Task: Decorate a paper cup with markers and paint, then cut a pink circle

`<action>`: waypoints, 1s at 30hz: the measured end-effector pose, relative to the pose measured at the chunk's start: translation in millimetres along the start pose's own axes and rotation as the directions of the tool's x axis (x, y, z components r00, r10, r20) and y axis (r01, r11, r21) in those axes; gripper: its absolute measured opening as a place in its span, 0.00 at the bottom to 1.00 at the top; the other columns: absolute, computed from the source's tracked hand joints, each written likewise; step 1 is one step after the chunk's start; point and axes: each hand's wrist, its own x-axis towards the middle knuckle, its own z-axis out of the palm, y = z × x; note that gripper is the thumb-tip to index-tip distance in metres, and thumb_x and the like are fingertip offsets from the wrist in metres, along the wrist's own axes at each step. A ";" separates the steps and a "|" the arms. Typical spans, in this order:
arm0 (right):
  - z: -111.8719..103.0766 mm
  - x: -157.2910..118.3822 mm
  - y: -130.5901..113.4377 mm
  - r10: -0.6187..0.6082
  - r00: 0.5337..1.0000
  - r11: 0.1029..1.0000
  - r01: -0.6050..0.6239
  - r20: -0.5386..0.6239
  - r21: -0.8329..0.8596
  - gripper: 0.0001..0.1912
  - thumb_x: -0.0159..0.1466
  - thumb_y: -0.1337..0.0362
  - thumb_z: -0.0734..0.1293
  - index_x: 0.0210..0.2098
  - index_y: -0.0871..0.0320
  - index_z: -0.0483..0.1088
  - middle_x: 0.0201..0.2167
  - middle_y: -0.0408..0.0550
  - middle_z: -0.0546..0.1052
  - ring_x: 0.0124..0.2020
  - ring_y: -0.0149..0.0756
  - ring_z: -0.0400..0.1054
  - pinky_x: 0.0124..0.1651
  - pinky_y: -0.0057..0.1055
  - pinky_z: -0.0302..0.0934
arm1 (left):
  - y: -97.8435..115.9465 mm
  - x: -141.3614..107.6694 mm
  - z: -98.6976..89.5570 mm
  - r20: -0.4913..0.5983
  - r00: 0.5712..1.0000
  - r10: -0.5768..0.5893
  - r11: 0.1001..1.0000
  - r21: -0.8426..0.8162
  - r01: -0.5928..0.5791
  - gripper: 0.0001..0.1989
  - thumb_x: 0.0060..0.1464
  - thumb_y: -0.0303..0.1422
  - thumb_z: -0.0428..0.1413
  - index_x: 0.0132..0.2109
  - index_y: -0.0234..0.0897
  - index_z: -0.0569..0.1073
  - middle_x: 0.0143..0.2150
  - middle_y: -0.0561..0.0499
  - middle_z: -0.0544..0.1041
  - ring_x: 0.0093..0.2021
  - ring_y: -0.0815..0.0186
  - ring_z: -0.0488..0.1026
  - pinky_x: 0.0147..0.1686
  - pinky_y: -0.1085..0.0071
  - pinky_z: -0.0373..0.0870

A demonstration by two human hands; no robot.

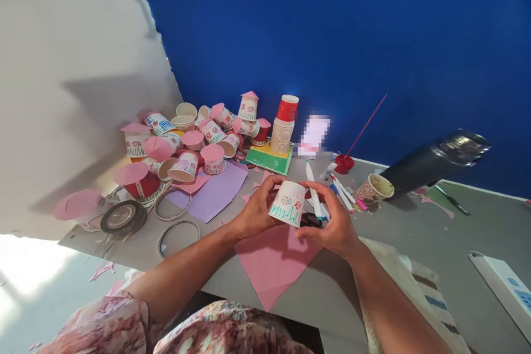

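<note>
A white paper cup (288, 203) is held upside down between both hands. Drawn on its side are small red flowers and a green zigzag line. My left hand (259, 207) grips it from the left, with the fingers behind it. My right hand (332, 221) curves around the other side, thumb low by the rim and index finger near the base. A white marker with a teal tip (314, 191) shows within the right hand's curve; whether that hand touches it I cannot tell. Under the hands lies a pink paper sheet (269, 271).
Decorated cups with pink paper tops (213, 157) crowd the left side, beside tape rolls (123, 215) and purple paper (215, 193). Behind stands a cup stack (282, 133). Several markers (342, 192), a patterned cup (375, 189), a dark flask (423, 163) and a cloth (394, 282) are to the right.
</note>
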 end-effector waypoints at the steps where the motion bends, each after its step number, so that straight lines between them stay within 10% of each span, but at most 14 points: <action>1: 2.0 -0.3 0.2 -0.015 1.000 1.000 0.015 -0.010 -0.022 0.47 0.52 0.39 0.79 0.62 0.55 0.66 0.54 0.60 0.78 0.48 0.52 0.76 0.46 0.44 0.73 | -0.6 0.4 -0.2 -0.018 1.000 0.000 1.000 -0.009 0.000 0.38 0.40 0.36 0.76 0.55 0.42 0.67 0.55 0.44 0.74 0.54 0.53 0.76 0.53 0.58 0.74; 11: 6.9 1.9 15.8 -0.077 0.997 0.981 0.073 -0.014 -0.180 0.37 0.56 0.60 0.78 0.62 0.52 0.65 0.55 0.57 0.77 0.51 0.54 0.74 0.52 0.50 0.71 | 3.5 2.6 -18.1 0.147 0.987 0.062 0.969 0.228 -0.095 0.45 0.47 0.25 0.65 0.71 0.50 0.61 0.73 0.44 0.62 0.74 0.46 0.59 0.69 0.48 0.62; 19: 1.7 4.0 10.5 -0.038 0.998 0.995 0.042 0.046 -0.093 0.42 0.55 0.49 0.80 0.64 0.54 0.65 0.57 0.60 0.76 0.53 0.54 0.74 0.51 0.47 0.71 | 7.3 5.8 -28.9 0.192 0.981 0.023 0.940 0.331 -0.087 0.44 0.45 0.24 0.66 0.69 0.49 0.65 0.67 0.43 0.67 0.68 0.49 0.67 0.65 0.50 0.70; 30: -3.5 -1.6 10.1 -0.168 0.917 0.980 0.195 -0.362 0.038 0.12 0.73 0.63 0.64 0.53 0.53 0.77 0.36 0.47 0.82 0.32 0.37 0.75 0.34 0.33 0.68 | -0.3 3.4 -11.6 0.026 0.997 -0.076 0.951 0.302 0.065 0.37 0.43 0.19 0.60 0.62 0.45 0.66 0.64 0.44 0.66 0.66 0.52 0.68 0.65 0.52 0.70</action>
